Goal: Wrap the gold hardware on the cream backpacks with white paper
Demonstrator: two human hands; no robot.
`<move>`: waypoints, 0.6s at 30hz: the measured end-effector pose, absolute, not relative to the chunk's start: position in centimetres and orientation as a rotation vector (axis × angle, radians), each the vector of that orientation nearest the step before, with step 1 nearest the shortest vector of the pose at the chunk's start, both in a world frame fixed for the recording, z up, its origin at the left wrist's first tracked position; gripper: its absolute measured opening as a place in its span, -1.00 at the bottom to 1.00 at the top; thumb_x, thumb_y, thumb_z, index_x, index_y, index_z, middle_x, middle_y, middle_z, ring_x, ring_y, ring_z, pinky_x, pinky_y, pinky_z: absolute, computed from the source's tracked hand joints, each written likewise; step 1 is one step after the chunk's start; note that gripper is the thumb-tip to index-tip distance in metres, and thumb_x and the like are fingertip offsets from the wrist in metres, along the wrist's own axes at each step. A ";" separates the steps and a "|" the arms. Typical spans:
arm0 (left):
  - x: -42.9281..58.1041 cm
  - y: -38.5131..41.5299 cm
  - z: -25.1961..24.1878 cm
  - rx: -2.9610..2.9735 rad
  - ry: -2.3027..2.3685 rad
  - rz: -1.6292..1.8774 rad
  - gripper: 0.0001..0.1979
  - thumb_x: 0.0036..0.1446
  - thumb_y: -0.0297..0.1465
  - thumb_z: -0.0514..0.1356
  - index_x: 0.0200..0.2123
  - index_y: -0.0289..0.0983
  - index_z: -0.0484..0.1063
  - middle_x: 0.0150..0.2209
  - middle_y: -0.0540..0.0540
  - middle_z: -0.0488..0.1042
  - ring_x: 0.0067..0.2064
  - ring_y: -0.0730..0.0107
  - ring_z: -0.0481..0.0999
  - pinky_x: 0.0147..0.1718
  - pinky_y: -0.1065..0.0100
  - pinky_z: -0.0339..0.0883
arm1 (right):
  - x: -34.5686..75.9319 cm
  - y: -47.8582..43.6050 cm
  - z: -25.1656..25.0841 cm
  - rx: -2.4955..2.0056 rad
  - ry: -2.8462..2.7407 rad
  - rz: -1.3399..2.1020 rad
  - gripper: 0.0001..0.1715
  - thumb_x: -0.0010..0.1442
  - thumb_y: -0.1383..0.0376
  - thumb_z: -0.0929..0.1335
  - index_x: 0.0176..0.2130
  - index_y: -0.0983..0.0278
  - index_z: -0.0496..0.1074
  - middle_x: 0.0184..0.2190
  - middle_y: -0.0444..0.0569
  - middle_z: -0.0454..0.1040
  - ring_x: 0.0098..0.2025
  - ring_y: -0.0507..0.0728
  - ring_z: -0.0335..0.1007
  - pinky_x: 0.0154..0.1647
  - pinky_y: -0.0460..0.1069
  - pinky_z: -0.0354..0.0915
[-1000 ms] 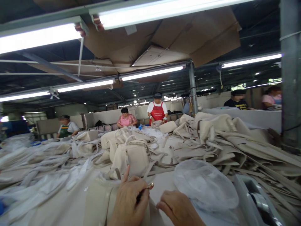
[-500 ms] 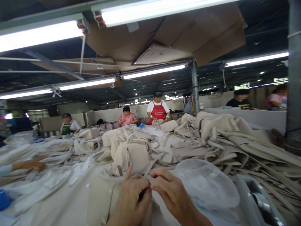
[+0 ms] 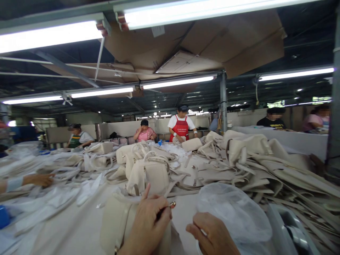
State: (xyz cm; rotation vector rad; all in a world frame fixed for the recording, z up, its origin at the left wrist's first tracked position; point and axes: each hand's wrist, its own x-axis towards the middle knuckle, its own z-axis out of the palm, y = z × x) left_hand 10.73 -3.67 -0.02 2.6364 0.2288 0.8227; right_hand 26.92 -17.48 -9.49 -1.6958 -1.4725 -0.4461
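My left hand (image 3: 150, 221) is in front of a cream bag (image 3: 114, 217), its index finger pointing up. Its thumb and bent fingers pinch a small gold-coloured metal piece (image 3: 172, 204), which sticks out past the fingertips. To the right, my right hand (image 3: 211, 232) is held apart from it with fingers curled; a bit of something white shows between and below its fingers, too small to make out. Clear plastic wrap (image 3: 233, 209) lies just behind my right hand. Another cream bag (image 3: 150, 175) with a zip stands upright beyond my left hand.
Cream straps and bag pieces (image 3: 255, 166) are heaped on the right. A grey dispenser with a roll (image 3: 294, 230) stands at the lower right. A co-worker's hand (image 3: 39, 180) reaches in from the left, above a blue object (image 3: 4, 216). Several people work across the table.
My right hand has parted from my left and moved down and right. The gold-coloured piece now shows at my left fingertips. The view has shifted slightly.
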 end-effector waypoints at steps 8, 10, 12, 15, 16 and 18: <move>10.2 -4.7 -0.6 2.475 0.086 1.108 -0.70 0.30 -0.45 -0.02 -0.37 -0.21 0.48 -0.34 -0.03 0.57 -0.23 0.34 0.56 0.31 0.01 0.06 | 22.8 -12.5 -13.2 -1.505 -1.348 -0.083 -0.33 0.20 0.16 0.35 0.26 0.20 0.27 -0.01 0.13 0.57 -0.12 0.23 0.59 -0.27 -0.03 0.48; 8.4 -3.9 -0.4 2.362 0.113 1.273 -0.73 0.31 -0.40 -0.01 -0.19 -0.19 0.50 -0.15 -0.11 0.58 -0.07 0.29 0.56 0.18 0.17 0.30 | 22.7 -11.6 -12.7 -1.487 -1.317 -0.077 -0.49 0.22 0.23 0.30 0.15 0.21 0.40 -0.09 0.10 0.61 -0.20 0.22 0.60 -0.26 -0.02 0.49; 6.4 -2.3 -0.1 2.300 0.247 1.486 -0.75 0.30 -0.36 0.04 -0.11 -0.18 0.50 -0.01 -0.17 0.53 0.07 0.22 0.50 0.07 0.23 0.39 | 23.2 -11.3 -11.7 -1.466 -1.304 -0.074 -0.58 0.22 0.29 0.24 0.01 0.21 0.50 -0.16 0.06 0.63 -0.22 0.22 0.60 -0.21 -0.01 0.48; 4.1 0.7 0.5 2.298 0.500 1.625 -0.68 0.24 -0.30 0.10 0.01 -0.21 0.48 0.09 -0.21 0.48 0.17 0.09 0.41 0.16 0.06 0.30 | 24.4 -11.0 -10.1 -1.401 -1.308 -0.086 -0.54 0.15 0.39 0.21 -0.04 0.21 0.52 -0.14 0.02 0.63 -0.10 0.21 0.57 -0.07 0.00 0.43; 3.5 1.6 0.7 2.303 0.544 1.567 -0.65 0.23 -0.27 0.10 0.04 -0.21 0.47 0.11 -0.21 0.48 0.18 0.07 0.40 0.17 0.03 0.29 | 24.7 -10.9 -9.8 -1.385 -1.311 -0.089 -0.54 0.12 0.40 0.22 -0.05 0.21 0.52 -0.14 0.01 0.62 -0.09 0.20 0.56 -0.07 -0.01 0.42; 2.8 2.9 1.4 2.291 0.569 1.371 -0.62 0.24 -0.22 0.08 0.04 -0.21 0.47 0.07 -0.17 0.51 0.14 0.09 0.45 0.13 0.07 0.34 | 24.7 -10.6 -9.6 -1.385 -1.308 -0.095 -0.61 0.11 0.40 0.21 -0.15 0.21 0.52 -0.24 -0.02 0.63 -0.20 0.18 0.57 -0.18 -0.04 0.41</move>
